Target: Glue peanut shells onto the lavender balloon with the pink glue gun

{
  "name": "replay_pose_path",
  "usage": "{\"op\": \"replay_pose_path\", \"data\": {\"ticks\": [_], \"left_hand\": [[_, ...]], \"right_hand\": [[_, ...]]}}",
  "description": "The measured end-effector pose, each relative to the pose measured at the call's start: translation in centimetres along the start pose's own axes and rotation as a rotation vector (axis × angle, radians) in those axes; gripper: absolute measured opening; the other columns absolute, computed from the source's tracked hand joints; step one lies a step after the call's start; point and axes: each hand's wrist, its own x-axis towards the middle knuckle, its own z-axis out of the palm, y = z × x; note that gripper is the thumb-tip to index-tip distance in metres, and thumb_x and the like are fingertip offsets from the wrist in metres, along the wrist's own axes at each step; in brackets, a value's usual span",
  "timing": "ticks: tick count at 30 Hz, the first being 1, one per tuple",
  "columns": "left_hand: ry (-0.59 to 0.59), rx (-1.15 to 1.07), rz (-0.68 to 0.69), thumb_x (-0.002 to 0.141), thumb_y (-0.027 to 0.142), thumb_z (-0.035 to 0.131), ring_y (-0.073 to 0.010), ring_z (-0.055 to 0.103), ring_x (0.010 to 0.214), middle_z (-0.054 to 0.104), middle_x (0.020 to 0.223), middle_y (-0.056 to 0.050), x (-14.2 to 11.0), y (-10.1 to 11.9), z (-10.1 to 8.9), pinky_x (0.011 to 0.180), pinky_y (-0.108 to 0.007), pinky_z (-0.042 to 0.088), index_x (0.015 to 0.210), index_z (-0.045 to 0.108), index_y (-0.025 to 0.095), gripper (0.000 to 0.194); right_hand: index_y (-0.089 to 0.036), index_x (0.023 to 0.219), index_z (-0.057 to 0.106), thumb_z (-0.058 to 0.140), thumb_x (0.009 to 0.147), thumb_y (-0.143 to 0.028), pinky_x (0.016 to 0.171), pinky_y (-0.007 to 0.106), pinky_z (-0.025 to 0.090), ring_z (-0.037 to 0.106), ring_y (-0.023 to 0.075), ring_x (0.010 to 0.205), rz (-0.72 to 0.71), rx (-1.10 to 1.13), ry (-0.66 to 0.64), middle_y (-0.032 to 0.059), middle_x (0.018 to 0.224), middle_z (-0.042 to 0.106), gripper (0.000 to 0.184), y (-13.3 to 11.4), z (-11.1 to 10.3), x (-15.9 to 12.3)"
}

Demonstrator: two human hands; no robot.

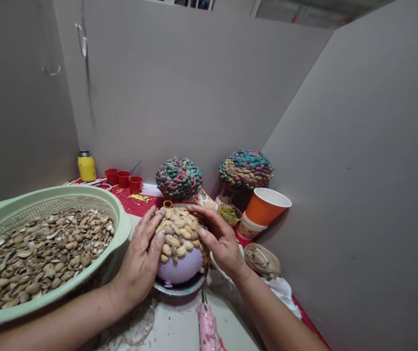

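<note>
A light purple balloon (181, 265), its upper part covered with peanut shells (179, 229), rests in a shallow metal bowl (183, 291). My left hand (141, 251) cups its left side, thumb and fingers against the shells. From the right, my right hand (223, 243) curves over the shells in the same way, so the balloon is held between both palms. The bare purple part and the knot face me. Just in front of the bowl lies a pink glue gun (209, 326), its nozzle pointing at the bowl.
A green colander (121, 219) full of nut shells stands at left. Behind are a yellow bottle (86, 166), red cups (135, 184) and two coloured shell-covered domes (178, 176) (246, 168). Orange paper cups (263, 207) and coiled cord (262, 260) sit at right. Grey panels enclose the table.
</note>
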Motion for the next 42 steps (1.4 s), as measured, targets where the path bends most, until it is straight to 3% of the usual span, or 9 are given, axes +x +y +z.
{"op": "replay_pose_path", "data": {"ticks": [4, 6, 11, 13, 16, 19, 29, 34, 42], "left_hand": [[0.014, -0.005, -0.01, 0.099, 0.039, 0.034, -0.021, 0.03, 0.142, 0.038, 0.153, -0.009, 0.0, -0.5, 0.3, 0.119, -0.048, 0.019, 0.14, 0.046, 0.024, 0.045], [0.021, -0.006, -0.012, 0.099, 0.039, 0.035, -0.0216, 0.031, 0.142, 0.038, 0.153, -0.009, -0.1, -0.6, 0.3, 0.118, -0.049, 0.02, 0.139, 0.047, 0.024, 0.045], [0.025, 0.0, -0.014, 0.098, 0.038, 0.037, -0.0236, 0.029, 0.142, 0.032, 0.155, -0.011, -0.4, -0.7, 0.4, 0.117, -0.05, 0.022, 0.136, 0.049, 0.022, 0.044], [0.017, -0.002, -0.016, 0.097, 0.039, 0.037, -0.0248, 0.029, 0.142, 0.031, 0.154, -0.012, -0.5, -0.7, 0.5, 0.117, -0.051, 0.023, 0.136, 0.049, 0.021, 0.044], [0.006, -0.001, -0.01, 0.097, 0.038, 0.037, -0.0265, 0.029, 0.142, 0.032, 0.154, -0.013, -0.7, -0.7, 0.6, 0.116, -0.053, 0.024, 0.136, 0.048, 0.02, 0.045], [0.004, 0.007, 0.005, 0.097, 0.037, 0.037, -0.0277, 0.03, 0.141, 0.032, 0.154, -0.014, -0.8, -0.7, 0.7, 0.115, -0.054, 0.025, 0.135, 0.049, 0.019, 0.045], [0.017, 0.031, 0.052, 0.097, 0.037, 0.038, -0.0268, 0.033, 0.139, 0.036, 0.15, -0.014, -0.9, -0.9, 0.7, 0.114, -0.053, 0.028, 0.134, 0.049, 0.02, 0.043], [0.024, 0.043, 0.075, 0.097, 0.036, 0.038, -0.0269, 0.035, 0.138, 0.038, 0.149, -0.014, -0.9, -1.1, 0.8, 0.113, -0.053, 0.03, 0.135, 0.049, 0.02, 0.042], [0.035, 0.065, 0.108, 0.097, 0.034, 0.039, -0.0266, 0.036, 0.136, 0.04, 0.147, -0.015, -0.8, -1.5, 1.0, 0.112, -0.053, 0.031, 0.134, 0.049, 0.02, 0.041]], "right_hand": [[-0.025, 0.114, 0.06, 0.058, 0.091, -0.021, 0.099, 0.045, 0.044, 0.054, 0.0251, 0.114, -0.16, -0.281, 0.16, 0.0076, 0.119, 0.059, 0.023, -3.0, 0.2, 0.1], [-0.025, 0.104, 0.062, 0.06, 0.088, -0.013, 0.086, 0.041, 0.047, 0.059, 0.0228, 0.095, -0.265, -0.387, 0.196, 0.0057, 0.099, 0.062, 0.02, -5.5, 0.7, -0.2], [-0.017, 0.097, 0.062, 0.06, 0.085, -0.009, 0.071, 0.039, 0.038, 0.053, 0.0185, 0.064, -0.42, -0.772, -0.077, 0.0028, 0.071, 0.06, 0.015, -9.9, 2.1, -1.7], [-0.017, 0.094, 0.063, 0.061, 0.086, -0.01, 0.068, 0.036, 0.035, 0.051, 0.0173, 0.06, -0.455, -0.883, -0.121, 0.0021, 0.068, 0.06, 0.011, -10.0, 2.6, -2.2], [-0.016, 0.094, 0.063, 0.06, 0.089, -0.012, 0.067, 0.035, 0.033, 0.051, 0.0165, 0.059, -0.453, -0.946, -0.073, 0.0018, 0.067, 0.061, 0.007, -9.2, 3.2, -2.5], [-0.015, 0.093, 0.063, 0.056, 0.093, -0.013, 0.067, 0.035, 0.033, 0.051, 0.0167, 0.06, -0.424, -0.945, -0.009, 0.0025, 0.067, 0.06, 0.007, -8.5, 3.6, -2.6], [-0.013, 0.093, 0.064, 0.053, 0.095, -0.013, 0.068, 0.035, 0.034, 0.051, 0.0166, 0.062, -0.431, -0.921, 0.036, 0.0035, 0.068, 0.061, 0.011, -7.9, 4.1, -2.6], [-0.013, 0.094, 0.064, 0.053, 0.095, -0.013, 0.068, 0.035, 0.034, 0.051, 0.0173, 0.064, -0.411, -0.931, 0.021, 0.004, 0.069, 0.061, 0.011, -7.9, 4.0, -2.7], [-0.012, 0.1, 0.061, 0.055, 0.092, -0.007, 0.068, 0.033, 0.035, 0.053, 0.0174, 0.068, -0.359, -0.812, -0.107, 0.0049, 0.075, 0.062, 0.011, -8.0, 3.4, -2.3]]}}
